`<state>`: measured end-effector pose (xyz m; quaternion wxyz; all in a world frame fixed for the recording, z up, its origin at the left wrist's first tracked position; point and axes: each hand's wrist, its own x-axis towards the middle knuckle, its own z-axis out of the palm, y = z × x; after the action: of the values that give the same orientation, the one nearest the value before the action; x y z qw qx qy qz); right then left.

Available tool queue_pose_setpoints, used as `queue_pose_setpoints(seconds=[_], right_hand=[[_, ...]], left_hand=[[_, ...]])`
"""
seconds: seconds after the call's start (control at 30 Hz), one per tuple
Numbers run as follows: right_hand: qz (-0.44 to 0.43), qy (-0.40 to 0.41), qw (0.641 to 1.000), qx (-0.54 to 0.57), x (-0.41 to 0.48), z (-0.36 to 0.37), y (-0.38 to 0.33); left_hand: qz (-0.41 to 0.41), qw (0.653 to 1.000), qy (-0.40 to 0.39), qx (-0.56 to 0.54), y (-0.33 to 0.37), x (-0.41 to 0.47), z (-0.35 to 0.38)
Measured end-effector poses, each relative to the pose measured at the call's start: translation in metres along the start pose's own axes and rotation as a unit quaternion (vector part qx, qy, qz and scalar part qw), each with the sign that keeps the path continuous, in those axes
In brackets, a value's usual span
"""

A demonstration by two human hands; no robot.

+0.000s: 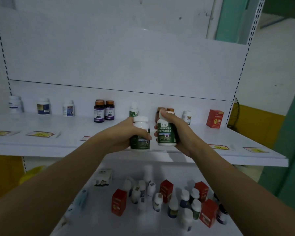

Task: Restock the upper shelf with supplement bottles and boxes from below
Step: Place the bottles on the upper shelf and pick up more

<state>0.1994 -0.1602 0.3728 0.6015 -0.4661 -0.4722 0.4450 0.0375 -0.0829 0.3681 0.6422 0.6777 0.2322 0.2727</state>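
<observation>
While both arms reach forward over the front edge of the upper shelf [41,147], each hand grasps one green-label bottle with a white cap. The left hand [126,133] wraps around the left bottle [140,135] from the left side, with the thumb across its label. The right hand [175,132] holds the right bottle [166,133] from the right, with fingers curled on the label and over the cap. The two bottles are upright, just beside each other, and held near the front of the shelf.

Behind the hands, at the far side of the shelf, a row of goods stands well apart: a small green bottle [133,110], two brown bottles [167,111] partly hidden by the right hand, a white bottle [187,116] and a red box [215,118] to the right. To the left stand purple-label bottles [103,111] with amber caps, then three white bottles [43,106] further left. Price tags [41,134] lie along the near edge.

Below, on the lower shelf [92,215], many bottles [186,201] and red boxes [119,201] stand close together, and a white box [103,178] is at the far left of them.
</observation>
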Motion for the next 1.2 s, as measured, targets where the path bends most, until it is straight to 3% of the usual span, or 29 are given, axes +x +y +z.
queue_pose_setpoints(seconds=[0.23, 0.67, 0.8, 1.0, 1.2], right_hand=[[-0.016, 0.028, 0.998, -0.046, 0.062, -0.003, -0.001], [0.024, 0.06, 0.942, -0.328, 0.236, -0.034, 0.043], [0.033, 0.099, 0.931, -0.348, 0.274, -0.038, 0.058], [0.017, 0.124, 0.871, -0.474, 0.306, -0.038, 0.06], [0.023, 0.154, 0.863, -0.48, 0.318, -0.035, 0.063]], left_hand=[[0.022, 0.997, 0.07, -0.018, 0.004, 0.045, -0.042], [-0.018, 0.96, 0.245, 0.131, -0.027, 0.188, -0.102], [-0.022, 0.946, 0.28, 0.163, -0.043, 0.22, -0.109], [-0.017, 0.95, 0.261, 0.171, -0.056, 0.242, -0.12], [-0.024, 0.941, 0.212, 0.264, -0.056, 0.253, -0.125]])
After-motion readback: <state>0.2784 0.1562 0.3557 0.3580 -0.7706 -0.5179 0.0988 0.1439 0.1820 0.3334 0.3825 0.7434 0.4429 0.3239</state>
